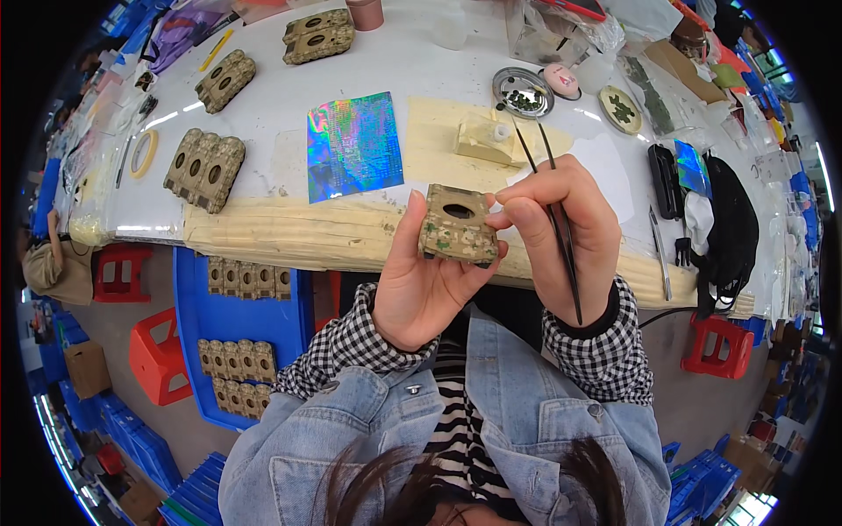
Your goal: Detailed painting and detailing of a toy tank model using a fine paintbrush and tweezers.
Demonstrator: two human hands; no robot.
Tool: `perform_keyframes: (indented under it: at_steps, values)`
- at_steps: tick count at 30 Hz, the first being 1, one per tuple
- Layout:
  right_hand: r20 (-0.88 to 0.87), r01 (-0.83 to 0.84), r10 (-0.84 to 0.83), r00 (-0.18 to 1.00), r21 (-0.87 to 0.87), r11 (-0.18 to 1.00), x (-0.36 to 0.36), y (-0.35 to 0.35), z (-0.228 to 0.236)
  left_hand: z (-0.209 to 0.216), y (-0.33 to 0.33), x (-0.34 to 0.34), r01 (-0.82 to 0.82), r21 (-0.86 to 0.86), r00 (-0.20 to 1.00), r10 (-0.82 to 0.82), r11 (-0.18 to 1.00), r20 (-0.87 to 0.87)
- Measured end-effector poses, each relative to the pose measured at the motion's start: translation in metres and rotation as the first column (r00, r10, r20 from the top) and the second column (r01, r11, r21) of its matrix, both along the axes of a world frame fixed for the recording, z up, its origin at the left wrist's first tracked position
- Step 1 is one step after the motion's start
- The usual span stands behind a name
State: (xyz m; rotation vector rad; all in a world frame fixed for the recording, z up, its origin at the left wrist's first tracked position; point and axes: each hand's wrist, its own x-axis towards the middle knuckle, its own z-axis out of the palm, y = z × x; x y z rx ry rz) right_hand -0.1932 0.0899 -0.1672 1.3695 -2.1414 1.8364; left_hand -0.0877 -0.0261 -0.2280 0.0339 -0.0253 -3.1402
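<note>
Between our left fingers (409, 235) we're holding the camouflage part (456, 240), oval opening facing up, thumb and fingertips curling around opposite sides. Right fingers (526, 217) are sitting nearly together at its right edge; can't tell if they're pinching anything small. That hand is also gripping black tweezers (574, 285), spread ends pointing away. Beyond the fingers, an iridescent sheet (355, 145) and a taped block (482, 145) are resting on the worktop (412, 53).
</note>
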Motion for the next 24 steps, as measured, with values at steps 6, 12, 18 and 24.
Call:
perform_keyframes:
  at_steps: [6,12,18,24]
  values:
    - [0.022,-0.032,0.032,0.999,-0.011,0.999,-0.002,0.001,0.0,-0.002,-0.001,0.001,0.01,0.012,1.0,-0.01,1.0,0.01]
    - [0.078,0.168,-0.159,0.984,-0.127,0.978,-0.025,-0.001,-0.004,-0.002,-0.003,0.0,0.019,0.01,1.0,-0.019,1.0,0.012]
    - [-0.448,0.367,-0.35,0.823,-0.053,0.929,-0.068,-0.013,-0.017,-0.004,-0.006,0.001,0.006,0.029,1.0,-0.006,1.0,-0.014]
    - [-0.548,0.327,-0.25,0.798,0.047,0.944,-0.078,-0.017,-0.034,-0.004,-0.007,0.0,0.002,0.014,1.0,-0.001,1.0,-0.019]
